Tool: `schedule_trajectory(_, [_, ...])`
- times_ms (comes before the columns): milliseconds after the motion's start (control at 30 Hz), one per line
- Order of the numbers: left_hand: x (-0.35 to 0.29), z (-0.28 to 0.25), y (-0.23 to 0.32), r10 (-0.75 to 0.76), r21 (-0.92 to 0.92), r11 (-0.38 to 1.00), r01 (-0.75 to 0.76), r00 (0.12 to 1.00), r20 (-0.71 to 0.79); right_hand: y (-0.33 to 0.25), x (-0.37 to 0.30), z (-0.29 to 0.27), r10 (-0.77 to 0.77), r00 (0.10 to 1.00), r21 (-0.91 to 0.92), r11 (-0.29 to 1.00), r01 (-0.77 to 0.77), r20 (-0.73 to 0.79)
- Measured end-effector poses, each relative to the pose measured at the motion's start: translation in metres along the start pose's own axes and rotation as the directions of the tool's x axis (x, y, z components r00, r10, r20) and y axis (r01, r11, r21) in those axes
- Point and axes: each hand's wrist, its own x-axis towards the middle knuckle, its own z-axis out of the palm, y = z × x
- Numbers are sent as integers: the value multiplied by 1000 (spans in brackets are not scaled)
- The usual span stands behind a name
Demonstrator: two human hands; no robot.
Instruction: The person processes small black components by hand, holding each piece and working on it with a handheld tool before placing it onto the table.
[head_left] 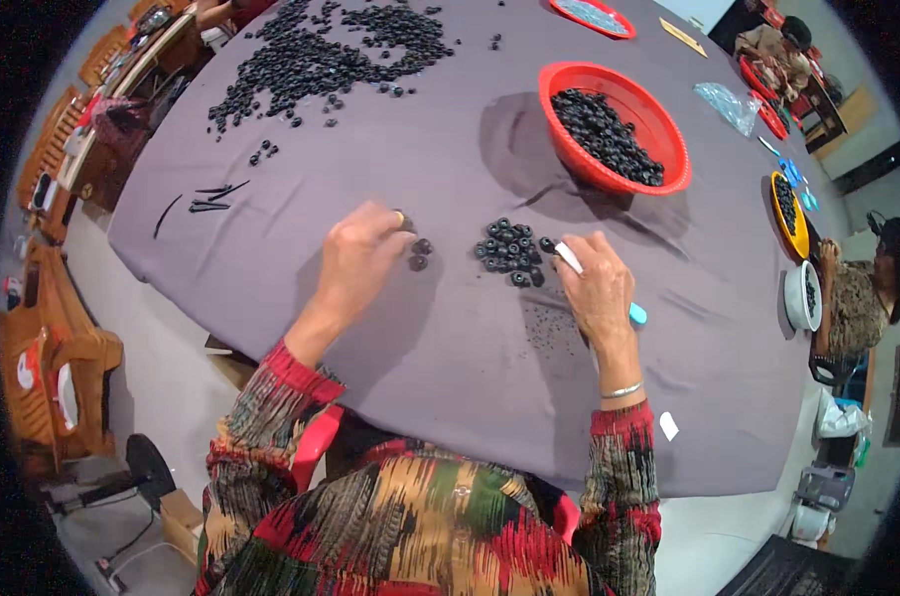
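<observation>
My left hand (358, 253) hovers over the grey cloth with curled, slightly blurred fingers. Something yellowish shows at a fingertip, and what the fingers hold cannot be made out. Close beside them are a few black round pieces (419, 263), also blurred. My right hand (597, 283) is closed around a slim tool (569, 258) with a white front part and a turquoise end. Its tip is next to one black round piece (547, 244). Between my hands lies a small pile of black ring-like pieces (507, 250). Dark crumbs (552, 329) are scattered below the right hand.
A red basin (674, 134) full of black pieces stands beyond my right hand. A large spread of loose pieces (301, 60) covers the far left. Thin black strips (209, 206) lie at left. Along the right edge are a yellow tray (798, 236), a white bowl (799, 313) and other people.
</observation>
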Motion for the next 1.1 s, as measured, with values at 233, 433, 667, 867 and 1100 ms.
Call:
schedule_trajectory(233, [0, 10, 8, 52, 130, 990, -46, 998, -40, 8, -4, 3, -53, 995, 26, 998, 56, -90])
schedule_trajectory(433, [-5, 39, 62, 26, -421, 905, 53, 984, 179, -27, -18, -40, 102, 995, 535, 839, -98, 23])
schedule_trajectory(667, [-23, 82, 90, 60, -744, 27, 668, 742, 668, -30, -34, -47, 131, 991, 654, 750, -103, 6])
schedule_trajectory(867, [-28, 89, 88, 26, -723, -60, 689, 725, 688, -22, -42, -40, 19, 994, 499, 866, 36, -105])
schedule_trajectory(1100, [-29, 91, 83, 34, -678, -118, 725, 685, 727, -26, -41, -42, -84, 994, 420, 901, 107, -74])
